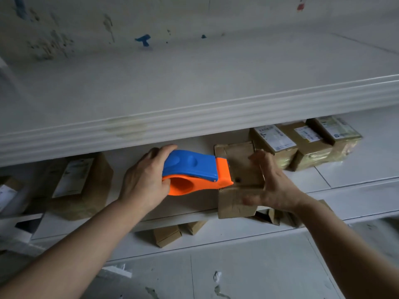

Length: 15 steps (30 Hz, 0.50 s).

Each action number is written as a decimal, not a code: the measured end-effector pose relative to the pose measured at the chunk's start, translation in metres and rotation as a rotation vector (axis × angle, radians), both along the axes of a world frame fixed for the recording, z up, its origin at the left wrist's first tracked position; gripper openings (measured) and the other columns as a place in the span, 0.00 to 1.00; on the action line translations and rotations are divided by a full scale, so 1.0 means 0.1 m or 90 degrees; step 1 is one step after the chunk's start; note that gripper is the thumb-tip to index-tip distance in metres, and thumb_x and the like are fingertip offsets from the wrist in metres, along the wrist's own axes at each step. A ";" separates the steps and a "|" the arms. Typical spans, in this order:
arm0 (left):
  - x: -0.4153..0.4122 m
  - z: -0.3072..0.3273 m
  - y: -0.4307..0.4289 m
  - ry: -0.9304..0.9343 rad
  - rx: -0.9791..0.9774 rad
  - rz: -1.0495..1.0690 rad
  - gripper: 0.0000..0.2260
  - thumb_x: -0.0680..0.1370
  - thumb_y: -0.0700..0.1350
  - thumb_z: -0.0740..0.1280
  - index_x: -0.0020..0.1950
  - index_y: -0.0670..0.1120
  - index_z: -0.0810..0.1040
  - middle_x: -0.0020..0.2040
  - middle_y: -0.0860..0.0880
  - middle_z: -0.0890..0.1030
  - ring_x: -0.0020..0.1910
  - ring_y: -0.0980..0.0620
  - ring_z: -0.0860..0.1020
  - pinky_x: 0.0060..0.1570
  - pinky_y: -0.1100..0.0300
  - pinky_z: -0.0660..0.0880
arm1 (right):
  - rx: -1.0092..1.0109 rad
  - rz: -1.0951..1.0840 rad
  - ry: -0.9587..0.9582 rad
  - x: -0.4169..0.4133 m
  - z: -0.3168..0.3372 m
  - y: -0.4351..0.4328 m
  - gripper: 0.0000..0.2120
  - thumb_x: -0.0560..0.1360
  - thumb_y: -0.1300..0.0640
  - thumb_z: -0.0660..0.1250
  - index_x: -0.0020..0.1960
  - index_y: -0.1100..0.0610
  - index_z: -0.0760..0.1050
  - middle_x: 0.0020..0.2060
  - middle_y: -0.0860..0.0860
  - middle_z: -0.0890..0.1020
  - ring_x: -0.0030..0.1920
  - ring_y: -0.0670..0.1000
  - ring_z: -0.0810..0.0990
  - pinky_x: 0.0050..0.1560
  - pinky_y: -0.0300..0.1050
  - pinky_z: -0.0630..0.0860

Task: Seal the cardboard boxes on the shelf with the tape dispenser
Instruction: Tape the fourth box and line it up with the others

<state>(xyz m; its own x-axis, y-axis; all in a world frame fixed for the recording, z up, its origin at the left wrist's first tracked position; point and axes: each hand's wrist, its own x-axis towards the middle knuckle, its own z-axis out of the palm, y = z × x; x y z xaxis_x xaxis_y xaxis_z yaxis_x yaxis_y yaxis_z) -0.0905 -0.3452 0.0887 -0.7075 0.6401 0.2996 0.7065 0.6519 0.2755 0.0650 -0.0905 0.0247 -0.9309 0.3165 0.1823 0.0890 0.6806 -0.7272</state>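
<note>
Left hand [143,180] curled round tape dispenser [192,167] — orange nose on cardboard box [236,155]; right hand [275,185] spread, blurred, against box side.

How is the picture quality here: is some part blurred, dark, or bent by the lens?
In the head view the light is dim and even, without glare; the right hand is smeared by motion, the left hand and tape dispenser are sharper; the labelled box at left is shadowed and soft; the upper shelf edge bows from the wide lens.

A stockroom: white metal shelves [194,117] stacked with labelled cardboard parcels [302,143]
</note>
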 end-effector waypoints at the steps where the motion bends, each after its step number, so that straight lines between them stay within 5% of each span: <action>1: 0.02 0.00 0.02 0.004 -0.004 0.000 0.34 0.69 0.36 0.69 0.72 0.54 0.65 0.61 0.48 0.75 0.60 0.44 0.75 0.53 0.48 0.76 | 0.045 -0.006 0.011 -0.04 0.07 -0.04 0.51 0.55 0.31 0.73 0.71 0.48 0.58 0.71 0.52 0.63 0.74 0.54 0.58 0.73 0.57 0.60; 3: 0.03 0.01 0.04 0.006 -0.013 0.003 0.34 0.69 0.36 0.69 0.72 0.55 0.65 0.61 0.48 0.75 0.59 0.44 0.75 0.52 0.48 0.76 | 0.154 -0.002 0.040 -0.13 0.19 -0.17 0.42 0.66 0.31 0.59 0.76 0.48 0.56 0.77 0.50 0.54 0.78 0.49 0.42 0.76 0.56 0.42; 6: 0.05 0.03 0.04 0.026 -0.014 0.000 0.35 0.68 0.36 0.70 0.72 0.55 0.65 0.60 0.48 0.75 0.58 0.43 0.76 0.50 0.48 0.77 | 0.227 -0.023 -0.013 -0.26 0.16 -0.23 0.37 0.71 0.38 0.39 0.77 0.50 0.55 0.77 0.48 0.55 0.77 0.45 0.43 0.76 0.56 0.44; 9: 0.01 -0.01 0.04 0.009 -0.004 -0.003 0.37 0.68 0.37 0.70 0.72 0.58 0.63 0.61 0.49 0.75 0.58 0.44 0.75 0.51 0.47 0.77 | 0.205 -0.062 -0.024 -0.31 0.05 -0.18 0.37 0.71 0.42 0.37 0.75 0.53 0.62 0.75 0.48 0.62 0.77 0.44 0.53 0.74 0.54 0.57; 12: -0.16 -0.08 -0.13 -0.087 0.051 0.034 0.39 0.66 0.38 0.69 0.71 0.63 0.60 0.64 0.47 0.75 0.62 0.42 0.74 0.58 0.45 0.75 | 0.229 -0.065 -0.031 -0.33 0.07 -0.16 0.38 0.70 0.42 0.37 0.74 0.53 0.65 0.75 0.48 0.64 0.76 0.44 0.55 0.74 0.50 0.59; 15: -0.34 -0.10 -0.39 -0.132 0.066 0.103 0.37 0.67 0.33 0.69 0.72 0.56 0.66 0.65 0.46 0.74 0.64 0.43 0.73 0.63 0.51 0.71 | 0.244 -0.059 -0.041 -0.33 0.07 -0.15 0.38 0.70 0.42 0.37 0.75 0.52 0.63 0.75 0.47 0.62 0.76 0.44 0.54 0.74 0.50 0.59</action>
<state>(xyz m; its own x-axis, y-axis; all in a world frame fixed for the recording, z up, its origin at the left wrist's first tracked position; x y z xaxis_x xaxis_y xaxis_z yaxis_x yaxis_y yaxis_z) -0.1248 -0.3841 0.0783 -0.8508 0.4875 0.1960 0.5174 0.7125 0.4740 0.0320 -0.1054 0.0313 -0.9151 0.3196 0.2458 0.1997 0.8889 -0.4123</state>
